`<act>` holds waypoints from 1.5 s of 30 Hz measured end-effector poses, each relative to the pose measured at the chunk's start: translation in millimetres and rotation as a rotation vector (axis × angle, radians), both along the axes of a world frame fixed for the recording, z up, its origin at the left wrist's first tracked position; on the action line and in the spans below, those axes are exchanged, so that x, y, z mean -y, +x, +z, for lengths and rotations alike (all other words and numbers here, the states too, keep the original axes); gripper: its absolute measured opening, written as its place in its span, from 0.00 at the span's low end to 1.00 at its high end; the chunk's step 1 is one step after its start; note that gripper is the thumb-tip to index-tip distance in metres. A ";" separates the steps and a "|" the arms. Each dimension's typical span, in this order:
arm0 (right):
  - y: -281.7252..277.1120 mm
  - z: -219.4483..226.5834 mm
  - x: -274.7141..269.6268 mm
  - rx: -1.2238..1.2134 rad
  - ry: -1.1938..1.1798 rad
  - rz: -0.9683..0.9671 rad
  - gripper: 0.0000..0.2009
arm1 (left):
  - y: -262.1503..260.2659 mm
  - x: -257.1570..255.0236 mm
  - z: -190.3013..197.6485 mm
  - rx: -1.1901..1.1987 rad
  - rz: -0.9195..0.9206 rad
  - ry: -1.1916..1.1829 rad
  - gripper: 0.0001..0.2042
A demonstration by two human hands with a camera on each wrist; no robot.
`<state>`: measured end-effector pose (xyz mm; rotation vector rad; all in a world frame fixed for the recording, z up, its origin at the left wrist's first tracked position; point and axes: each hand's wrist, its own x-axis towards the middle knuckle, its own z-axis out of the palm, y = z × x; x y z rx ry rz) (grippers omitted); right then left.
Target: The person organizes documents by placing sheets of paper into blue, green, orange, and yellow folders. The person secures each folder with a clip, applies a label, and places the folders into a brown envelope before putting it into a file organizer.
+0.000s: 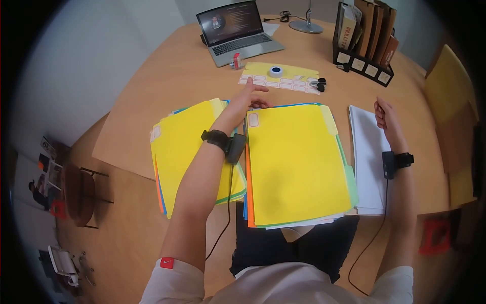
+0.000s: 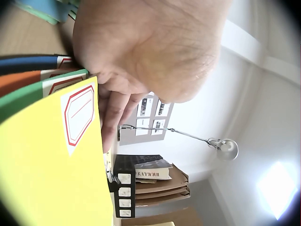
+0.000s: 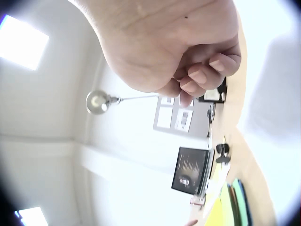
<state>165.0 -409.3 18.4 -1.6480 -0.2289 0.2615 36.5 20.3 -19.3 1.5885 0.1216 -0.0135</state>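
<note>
My left hand (image 1: 251, 97) is at the upper left corner of a stack of colored file folders (image 1: 298, 162), yellow on top. In the left wrist view its extended fingers (image 2: 115, 115) lie along the folders' far edge, beside a red-bordered label (image 2: 79, 114). Blue, orange and green folders show below the yellow one. A second folder stack (image 1: 190, 144), also topped with yellow, lies partly under the left forearm. My right hand (image 1: 387, 115), loosely curled and holding nothing, hovers by the right edge of a pile of white paper (image 1: 367, 157).
Beyond the folders lie a yellow label sheet (image 1: 253, 71), a round white object (image 1: 275, 71) and black binder clips (image 1: 320, 84). A laptop (image 1: 238, 35), a tape dispenser (image 1: 236, 61), a lamp base (image 1: 306, 26) and a black file holder (image 1: 362, 66) stand farther back. Cables hang from both wrists.
</note>
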 end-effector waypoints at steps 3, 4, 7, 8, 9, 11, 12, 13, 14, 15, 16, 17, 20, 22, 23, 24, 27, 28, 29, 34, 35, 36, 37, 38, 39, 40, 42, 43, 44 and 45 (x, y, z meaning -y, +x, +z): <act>21.9 -48.1 28.4 -0.025 0.047 -0.091 0.17 | -1.7 2.3 1.1 0.017 0.007 -0.003 0.33; 21.2 -50.7 27.6 0.012 0.035 -0.087 0.17 | -1.4 1.0 -0.8 0.027 -0.003 -0.019 0.32; 20.7 -55.5 23.2 0.084 -0.018 -0.074 0.17 | -1.0 -4.4 -2.0 0.093 0.015 -0.093 0.27; 22.0 -57.9 22.6 0.096 -0.017 -0.067 0.18 | -0.7 -6.1 -2.7 0.134 0.043 -0.133 0.25; 23.1 -61.1 22.6 0.106 -0.017 -0.066 0.18 | 0.6 -7.8 -3.5 0.174 0.066 -0.175 0.23; 21.8 -63.4 25.8 0.124 -0.024 -0.063 0.18 | 5.0 -21.4 0.2 0.271 0.129 -0.147 0.20; 20.8 -63.0 24.4 0.132 -0.028 -0.055 0.18 | 5.8 -30.8 2.4 0.321 0.165 -0.136 0.18; 19.9 -60.6 22.6 0.144 -0.032 -0.043 0.18 | 6.4 -38.8 7.8 0.326 0.169 -0.117 0.17; 18.3 -58.3 21.7 0.145 -0.039 -0.049 0.18 | 5.2 -47.3 14.2 0.332 0.176 -0.097 0.16; 16.6 -56.4 20.3 0.145 -0.045 -0.052 0.19 | 0.5 -57.4 20.2 0.337 0.186 -0.075 0.16; 14.7 -55.8 18.5 0.144 -0.048 -0.055 0.19 | -7.1 -67.8 27.6 0.306 0.202 0.071 0.16; 13.1 -55.9 16.7 0.151 -0.059 -0.058 0.19 | -15.0 -79.0 35.7 0.273 0.215 0.218 0.16; 14.6 -57.2 17.6 0.169 -0.069 -0.064 0.19 | -43.8 -118.7 52.4 0.141 0.208 0.673 0.17; 21.0 -62.3 19.2 0.177 -0.044 -0.045 0.19 | -61.1 -176.8 33.7 0.116 0.170 0.788 0.19; 21.1 -61.5 19.4 0.184 -0.047 -0.042 0.19 | -78.2 -175.8 43.8 0.005 0.178 0.934 0.20; 19.6 -60.6 17.8 0.189 -0.051 -0.039 0.19 | -95.2 -175.6 48.7 -0.069 0.179 1.048 0.22; 17.8 -60.4 16.9 0.223 -0.060 -0.041 0.19 | -136.1 -196.8 45.2 -0.211 0.153 1.219 0.27; 17.6 -61.4 16.3 0.237 -0.062 -0.039 0.19 | -143.0 -209.0 33.9 -0.244 0.148 1.191 0.27; 17.7 -62.6 16.2 0.232 -0.053 -0.045 0.19 | -145.6 -209.0 28.9 -0.235 0.184 1.166 0.26; 22.5 -64.7 16.3 0.202 -0.037 -0.054 0.19 | -159.0 -187.8 19.9 -0.169 0.433 0.954 0.21; 23.4 -64.9 16.5 0.206 -0.040 -0.049 0.19 | -159.9 -191.3 15.2 -0.115 0.489 0.913 0.20; 24.2 -65.7 17.1 0.210 -0.041 -0.046 0.19 | -159.2 -199.0 6.4 -0.059 0.540 0.871 0.18; 24.2 -66.2 18.0 0.213 -0.044 -0.044 0.18 | -159.2 -205.3 0.8 -0.005 0.591 0.827 0.16; 23.0 -65.9 18.6 0.209 -0.035 -0.041 0.18 | -160.0 -210.8 0.4 0.015 0.608 0.744 0.15; 22.3 -65.6 18.3 0.206 -0.024 -0.038 0.18 | -161.1 -217.2 1.4 0.034 0.624 0.662 0.14; 21.9 -65.1 17.9 0.203 -0.014 -0.035 0.18 | -162.6 -223.0 2.8 0.053 0.640 0.580 0.13; 23.3 -66.5 18.1 0.197 -0.022 -0.037 0.18 | -171.8 -221.9 24.7 0.030 0.602 0.574 0.11; 24.0 -66.8 18.5 0.194 -0.025 -0.041 0.18 | -177.2 -218.3 41.3 0.019 0.580 0.573 0.10; 23.1 -66.3 18.1 0.200 -0.022 -0.044 0.18 | -183.8 -212.5 59.3 0.045 0.581 0.565 0.09; 22.0 -66.1 17.3 0.206 -0.020 -0.047 0.18 | -191.1 -206.0 77.2 0.070 0.581 0.556 0.08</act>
